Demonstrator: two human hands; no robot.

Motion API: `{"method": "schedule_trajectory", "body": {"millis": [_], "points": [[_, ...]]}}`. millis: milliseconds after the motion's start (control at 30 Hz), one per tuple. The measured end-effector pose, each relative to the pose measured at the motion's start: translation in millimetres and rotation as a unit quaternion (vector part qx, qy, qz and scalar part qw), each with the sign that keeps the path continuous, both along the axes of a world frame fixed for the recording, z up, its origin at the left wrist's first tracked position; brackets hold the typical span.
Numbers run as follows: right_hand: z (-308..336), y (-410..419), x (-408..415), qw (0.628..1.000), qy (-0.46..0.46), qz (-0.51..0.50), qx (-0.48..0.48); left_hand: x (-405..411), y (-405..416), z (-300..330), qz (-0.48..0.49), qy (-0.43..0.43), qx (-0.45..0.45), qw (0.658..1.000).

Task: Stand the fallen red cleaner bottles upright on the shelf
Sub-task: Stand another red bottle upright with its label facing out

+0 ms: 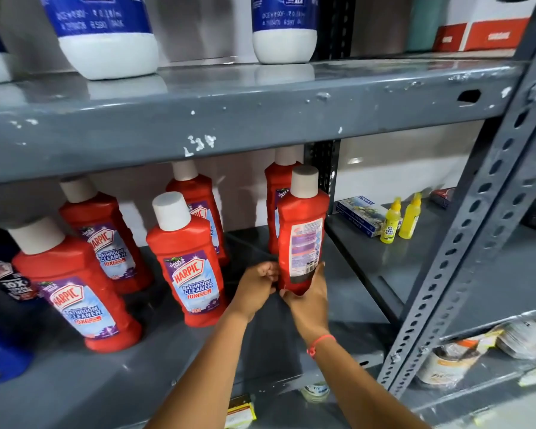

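Note:
Several red cleaner bottles with white caps stand upright on the grey shelf (338, 308). One red bottle (302, 239) is held upright with its back label facing me, its base at or just above the shelf. My right hand (308, 297) grips its base from the front and right. My left hand (257, 284) pinches the same base from the left. Another red bottle (279, 205) stands right behind it. Further left stand the middle bottle (188, 264), a bottle behind it (198, 193), a back-left bottle (102, 236) and the front-left bottle (75, 292).
The upper shelf edge (229, 131) hangs just over the bottle caps, with blue-and-white bottles (106, 35) on top. A perforated grey upright (477, 230) rises at right. Two yellow bottles (401, 219) and a blue box (359, 218) sit on the neighbouring shelf. Dark blue bottles (0, 305) stand far left.

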State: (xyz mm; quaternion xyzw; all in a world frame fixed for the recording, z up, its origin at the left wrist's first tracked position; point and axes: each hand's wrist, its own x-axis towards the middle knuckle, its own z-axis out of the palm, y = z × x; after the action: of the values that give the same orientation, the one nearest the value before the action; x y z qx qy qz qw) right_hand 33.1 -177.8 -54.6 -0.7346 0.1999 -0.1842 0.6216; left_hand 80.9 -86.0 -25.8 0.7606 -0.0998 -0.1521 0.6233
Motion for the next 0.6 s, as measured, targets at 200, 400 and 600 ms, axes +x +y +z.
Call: {"method": "schedule_trajectory", "body": {"millis": [200, 400, 600], "points": [[3, -8, 8, 0.998, 0.054, 0.02, -0.008, -2, 9, -2, -0.026, 0.036, 0.014, 0.999], [12, -40, 11, 0.994, 0.071, 0.083, 0.024, 1, 3, -7, -0.018, 0.011, 0.016, 1.0], [23, -67, 14, 0.982, 0.096, 0.157, 0.03, 9, -10, -16, -0.077, -0.011, 0.045, 0.996]]}}
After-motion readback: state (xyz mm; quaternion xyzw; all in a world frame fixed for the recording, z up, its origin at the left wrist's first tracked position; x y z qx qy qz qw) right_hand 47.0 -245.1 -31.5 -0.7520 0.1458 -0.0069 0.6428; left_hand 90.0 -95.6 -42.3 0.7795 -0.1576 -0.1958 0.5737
